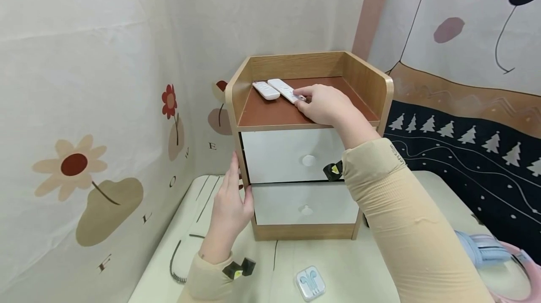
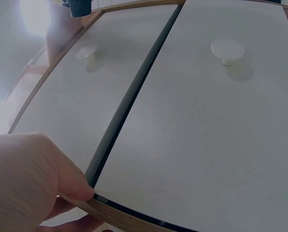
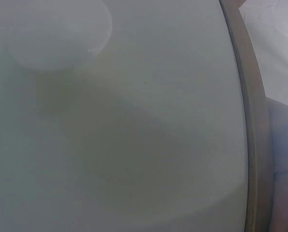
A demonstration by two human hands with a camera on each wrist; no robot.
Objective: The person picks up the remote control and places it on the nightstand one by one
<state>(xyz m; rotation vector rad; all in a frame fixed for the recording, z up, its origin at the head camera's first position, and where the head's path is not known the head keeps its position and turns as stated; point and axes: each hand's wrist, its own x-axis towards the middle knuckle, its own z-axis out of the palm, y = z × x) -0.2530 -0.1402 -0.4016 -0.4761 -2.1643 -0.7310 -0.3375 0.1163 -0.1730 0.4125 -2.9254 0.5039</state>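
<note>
A small wooden cabinet with two white drawers stands before me. On its brown top, my right hand pinches the near end of a long white remote control between thumb and fingers. A shorter white remote lies just left of it. My left hand rests against the cabinet's left side, fingers straight along the panel. In the left wrist view, the thumb touches the front edge by the gap between the drawers. The right wrist view shows mostly the upper drawer front, with the right hand out of sight.
Raised wooden walls border the cabinet top at back and sides. In front of the cabinet lies a clear case with earphones. Pink and blue headphones lie at the right. A printed fabric hangs close on the left.
</note>
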